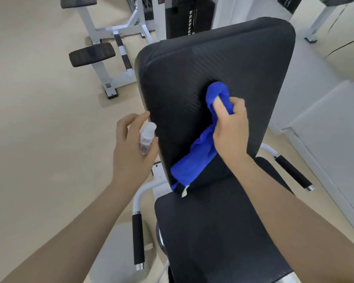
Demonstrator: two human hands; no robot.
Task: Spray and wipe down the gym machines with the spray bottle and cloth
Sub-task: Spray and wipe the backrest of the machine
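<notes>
The black back pad [215, 78] fills the centre and upper right of the frame: a tall, thick cushion with rounded corners and a fine woven, carbon-like texture on its vinyl cover. Below it, in the lower centre, the seat pad [208, 231] has the same dark ribbed covering.

The right hand [230, 127] is clenched around a bright blue cloth [198, 152], pressing its bunched upper end against the middle of the back pad. The cloth is soft and fleecy, crumpled into a long roll that trails down and left from the hand to the bottom edge of the pad, where a small pale tag hangs from it.

The left hand [131, 144], just left of the pad's edge, grasps a small spray bottle [146, 137] of clear plastic with a rounded white cap. The index finger is lifted above the cap and the thumb lies along the bottle's side. Whether any liquid is inside cannot be told.

2 white tubular handles with black foam grips and chrome end caps flank the seat: 1 at lower left [138, 240], 1 at right [292, 172].

In the upper left stands another white steel frame [108, 58] with 2 black padded rollers, on a smooth beige floor [39, 99].
</notes>
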